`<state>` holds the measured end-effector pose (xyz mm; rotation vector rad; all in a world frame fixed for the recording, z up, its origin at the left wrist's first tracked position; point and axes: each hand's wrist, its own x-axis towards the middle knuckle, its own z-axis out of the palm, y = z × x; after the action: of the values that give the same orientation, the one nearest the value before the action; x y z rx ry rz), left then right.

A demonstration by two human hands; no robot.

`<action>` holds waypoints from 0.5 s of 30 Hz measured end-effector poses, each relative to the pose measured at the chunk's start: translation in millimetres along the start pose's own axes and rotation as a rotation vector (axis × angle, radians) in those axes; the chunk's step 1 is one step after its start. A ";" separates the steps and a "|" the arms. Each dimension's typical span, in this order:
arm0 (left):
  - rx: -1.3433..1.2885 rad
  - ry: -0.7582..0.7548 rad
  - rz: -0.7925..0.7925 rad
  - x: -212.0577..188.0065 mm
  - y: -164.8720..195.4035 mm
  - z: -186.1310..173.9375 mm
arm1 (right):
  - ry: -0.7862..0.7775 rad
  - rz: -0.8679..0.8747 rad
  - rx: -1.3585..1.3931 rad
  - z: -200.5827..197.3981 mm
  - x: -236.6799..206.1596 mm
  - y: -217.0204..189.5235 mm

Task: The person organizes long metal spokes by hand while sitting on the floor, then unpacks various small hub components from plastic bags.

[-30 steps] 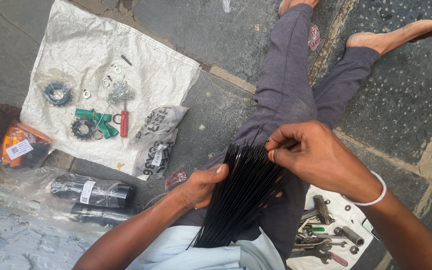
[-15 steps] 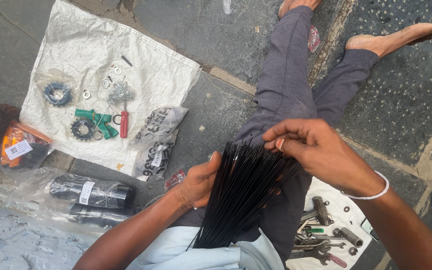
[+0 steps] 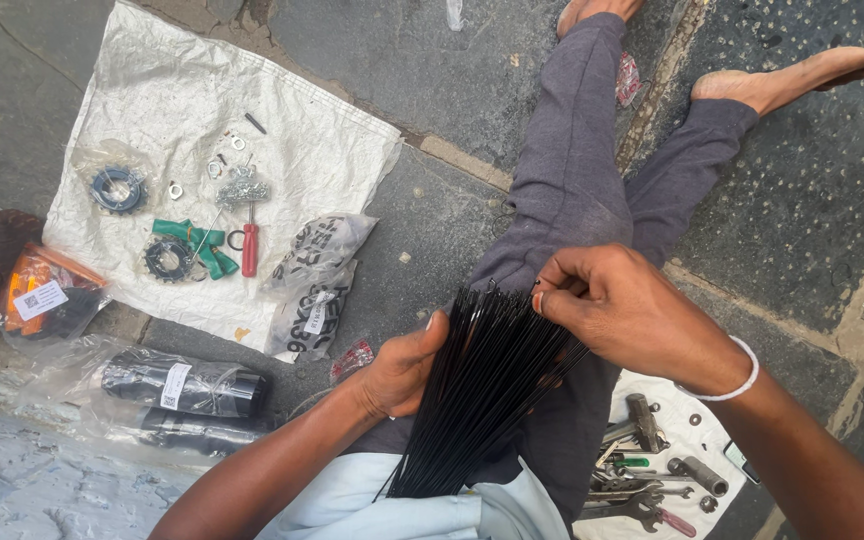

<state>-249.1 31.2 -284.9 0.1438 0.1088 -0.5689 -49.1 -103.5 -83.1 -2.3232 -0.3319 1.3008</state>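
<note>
I sit on a stone floor with my grey-trousered legs stretched out. A fanned bundle of thin black spokes rests on my lap. My left hand cups the bundle from the left side and holds it. My right hand is at the far ends of the spokes, its fingertips pinched on a few of them near the top of the fan.
A white sack cloth to the left carries sprockets, green tools, a red screwdriver and small washers. Plastic-wrapped black tubes and printed bags lie nearer. A second cloth with wrenches lies by my right hip.
My right hand has shifted slightly left along the spoke tips and pinched down on them. The left hand has stayed on the bundle's side.
</note>
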 end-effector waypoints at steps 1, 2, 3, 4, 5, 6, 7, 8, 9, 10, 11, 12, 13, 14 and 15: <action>0.011 -0.026 0.010 -0.3 0.0 -0.1 | 0.009 -0.034 0.001 -1.3 -1.0 0.0; 0.008 -0.025 0.012 -0.3 0.1 -0.3 | 0.021 -0.002 0.012 -2.7 -1.6 0.3; 0.004 -0.023 0.014 -0.4 0.1 -0.3 | 0.031 0.028 0.023 -4.3 -2.4 1.2; -0.001 -0.021 0.014 -0.2 -0.1 -0.3 | 0.042 0.060 0.035 -6.1 -2.8 2.3; -0.013 -0.012 0.019 0.4 -0.3 -0.2 | 0.049 0.037 0.061 -5.9 -2.2 3.6; -0.024 -0.005 0.023 0.8 -0.1 0.2 | 0.057 0.015 0.088 -6.0 -1.1 4.9; -0.036 0.001 0.025 1.9 -0.2 1.1 | 0.067 -0.006 0.114 -6.1 -0.2 6.6; -0.032 -0.021 0.039 2.8 0.5 2.6 | 0.054 -0.077 0.203 -5.3 0.7 7.9; -0.026 -0.043 0.055 3.8 1.5 5.0 | 0.041 -0.150 0.290 -5.5 1.8 9.2; -0.020 -0.063 0.072 4.7 3.7 8.2 | 0.024 -0.225 0.377 -4.8 2.6 9.8; -0.027 -0.026 0.054 4.7 5.9 12.9 | 0.009 -0.232 0.327 -4.7 3.0 10.3; -0.034 0.010 0.037 5.0 8.8 18.7 | -0.006 -0.239 0.276 -4.7 4.0 10.0; -0.040 0.045 0.021 5.1 12.2 25.6 | -0.020 -0.247 0.224 -4.5 4.5 9.5; 0.015 0.049 0.007 5.2 15.6 33.5 | -0.024 -0.180 0.129 -6.0 5.5 8.5; 0.071 0.052 -0.007 5.5 19.6 41.7 | -0.026 -0.111 0.034 -5.8 6.7 7.4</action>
<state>-231.2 37.7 -242.6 0.2271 0.1400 -0.5761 -40.7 -108.7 -89.1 -2.2280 -0.4373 1.2738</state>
